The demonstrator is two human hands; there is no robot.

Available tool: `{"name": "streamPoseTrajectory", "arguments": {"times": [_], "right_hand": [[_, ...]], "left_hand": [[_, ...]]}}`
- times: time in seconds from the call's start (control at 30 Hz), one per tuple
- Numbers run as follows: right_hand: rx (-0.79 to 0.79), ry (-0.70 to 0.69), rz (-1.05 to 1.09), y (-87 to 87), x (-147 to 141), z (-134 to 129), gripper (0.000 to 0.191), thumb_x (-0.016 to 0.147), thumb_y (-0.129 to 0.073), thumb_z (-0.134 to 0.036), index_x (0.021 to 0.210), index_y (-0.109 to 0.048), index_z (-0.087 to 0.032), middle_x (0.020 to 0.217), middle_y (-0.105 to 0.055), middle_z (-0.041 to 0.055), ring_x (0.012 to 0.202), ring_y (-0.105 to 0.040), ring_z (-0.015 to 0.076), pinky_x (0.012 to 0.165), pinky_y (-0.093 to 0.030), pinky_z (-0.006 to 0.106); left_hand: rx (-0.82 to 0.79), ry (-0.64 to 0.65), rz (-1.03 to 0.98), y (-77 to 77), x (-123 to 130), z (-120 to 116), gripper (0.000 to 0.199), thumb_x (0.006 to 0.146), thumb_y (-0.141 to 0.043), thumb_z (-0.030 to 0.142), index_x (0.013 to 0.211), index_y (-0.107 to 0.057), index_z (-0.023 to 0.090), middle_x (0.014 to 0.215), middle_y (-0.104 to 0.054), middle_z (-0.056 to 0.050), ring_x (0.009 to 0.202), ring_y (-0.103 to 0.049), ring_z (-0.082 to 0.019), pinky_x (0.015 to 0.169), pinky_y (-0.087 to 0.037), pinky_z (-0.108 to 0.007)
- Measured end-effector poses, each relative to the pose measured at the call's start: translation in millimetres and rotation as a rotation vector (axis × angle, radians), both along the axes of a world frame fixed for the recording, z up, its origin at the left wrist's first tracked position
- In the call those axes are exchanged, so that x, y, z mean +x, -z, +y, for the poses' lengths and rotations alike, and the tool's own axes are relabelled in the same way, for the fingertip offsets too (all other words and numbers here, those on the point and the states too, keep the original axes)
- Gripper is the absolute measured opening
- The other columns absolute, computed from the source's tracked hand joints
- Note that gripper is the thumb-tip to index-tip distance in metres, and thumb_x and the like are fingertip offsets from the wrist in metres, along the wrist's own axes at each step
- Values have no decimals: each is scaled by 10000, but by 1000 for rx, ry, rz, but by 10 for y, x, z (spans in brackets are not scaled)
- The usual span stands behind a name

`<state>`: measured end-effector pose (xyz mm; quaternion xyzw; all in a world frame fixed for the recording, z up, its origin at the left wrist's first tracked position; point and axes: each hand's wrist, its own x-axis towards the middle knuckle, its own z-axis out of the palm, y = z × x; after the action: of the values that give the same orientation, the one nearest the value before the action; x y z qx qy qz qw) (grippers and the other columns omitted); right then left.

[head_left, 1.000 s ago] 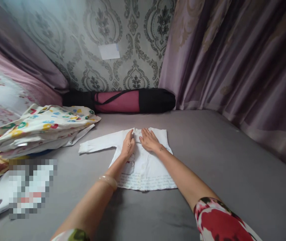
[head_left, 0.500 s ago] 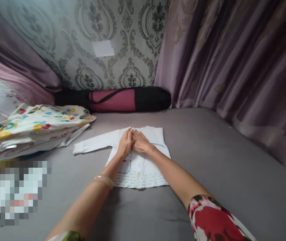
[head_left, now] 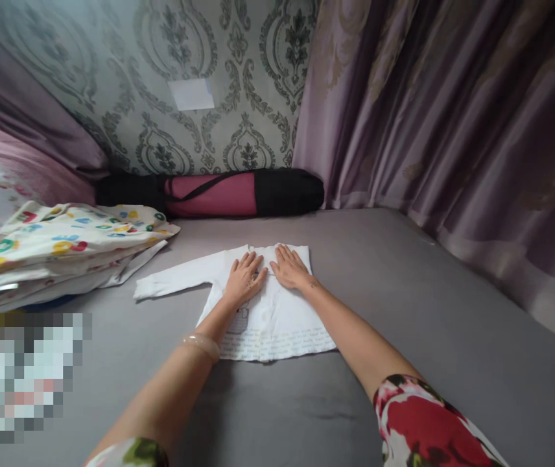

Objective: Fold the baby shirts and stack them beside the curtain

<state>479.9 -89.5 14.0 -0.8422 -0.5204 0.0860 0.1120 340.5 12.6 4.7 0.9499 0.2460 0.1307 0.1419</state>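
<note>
A small white long-sleeved baby shirt [head_left: 287, 318] lies flat on the grey bed sheet [head_left: 404, 292], with a drawn print on its front and lines of lettering along the hem. Its left-side sleeve [head_left: 173, 281] stretches out to the left; the other sleeve appears folded in over the body. My left hand [head_left: 247, 277] rests flat on the upper chest, fingers spread. Beside it, a short gap to the right, my right hand [head_left: 289, 266] lies palm down near the shirt's top right, fingers outstretched. Neither hand grips the cloth.
Clothes with colourful prints [head_left: 78, 237] are piled at the left. A black and maroon bolster-shaped bag [head_left: 209, 194] lies along the patterned wall [head_left: 238, 97]. Purple curtains [head_left: 379, 110] hang on the right. A pixelated patch hides something at lower left.
My hands, which were together at the collar, have moved apart. The left now lies flat on the chest, the right further right. The whole view has shifted slightly.
</note>
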Motion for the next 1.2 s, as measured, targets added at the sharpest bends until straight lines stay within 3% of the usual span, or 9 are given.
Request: {"name": "streamPoseTrajectory", "arguments": {"times": [0.23,0.4,0.6,0.7,0.8,0.93,1.0,1.07,1.2], "right_hand": [[-11,199,-88,3,189,-144,695,984,-192,-433,1505,-222,27,1592,-155,179,1476,-96,263,1187,-56,385],[-55,181,-16,14,270,-187,700,989,-138,-447,1511,-213,14,1593,-155,177,1474,-118,257,1183,-93,372],[-79,217,-81,19,383,-250,685,985,-184,-425,1506,-223,18,1586,-182,188,1465,-152,273,1179,-119,387],[-79,187,-133,-30,302,-150,662,984,-208,-400,1492,-269,21,1581,-195,195,1466,-141,285,1185,-75,422],[-25,51,-106,-59,98,19,634,994,-162,-393,1519,-246,-48,1600,-168,138,1476,-111,244,1188,-85,397],[-54,-30,-65,-25,-110,167,629,993,-135,-384,1529,-225,-67,1603,-174,95,1480,-92,223,1193,-81,409],[-87,-27,-76,-21,-129,192,627,988,-151,-373,1527,-230,-63,1602,-178,91,1480,-90,223,1194,-81,416],[-98,-24,-83,-49,-140,225,626,985,-158,-371,1522,-247,-61,1601,-179,97,1480,-96,226,1192,-92,412],[-14,-97,-102,-157,-327,431,623,984,-174,-354,1523,-235,-47,1602,-169,109,1481,-89,221,1196,-52,390]], "left_hand": [[36,-5,56,24,25,0,557,966,-341,448,1438,-418,163,1550,-323,-147,1455,-240,-282,1171,-174,-498],[34,-24,76,52,49,0,572,963,-327,448,1448,-396,154,1560,-291,-164,1461,-222,-286,1172,-158,-509],[17,-18,79,64,68,-18,591,962,-319,452,1461,-374,140,1563,-270,-175,1465,-204,-298,1167,-151,-537],[16,-17,100,58,92,-17,602,964,-315,437,1466,-360,106,1563,-257,-191,1466,-188,-309,1167,-133,-547],[-89,2,127,-10,119,46,593,952,-348,435,1456,-376,123,1560,-270,-176,1464,-196,-304,1161,-155,-555],[-282,10,-39,-231,-5,299,538,982,-248,385,1441,-397,145,1509,-405,-128,1407,-360,-215,1147,-297,-404],[-266,-82,-181,-356,-204,495,512,988,-227,339,1411,-433,137,1453,-486,-123,1345,-448,-196,1113,-352,-337],[-187,-267,-218,-451,-492,714,456,965,-297,278,1343,-498,120,1360,-566,-147,1278,-512,-231,1082,-386,-352],[-10,-728,32,-488,-1142,1118,385,884,-451,247,1193,-585,59,1245,-575,-262,1222,-515,-367,1009,-413,-476]]}}
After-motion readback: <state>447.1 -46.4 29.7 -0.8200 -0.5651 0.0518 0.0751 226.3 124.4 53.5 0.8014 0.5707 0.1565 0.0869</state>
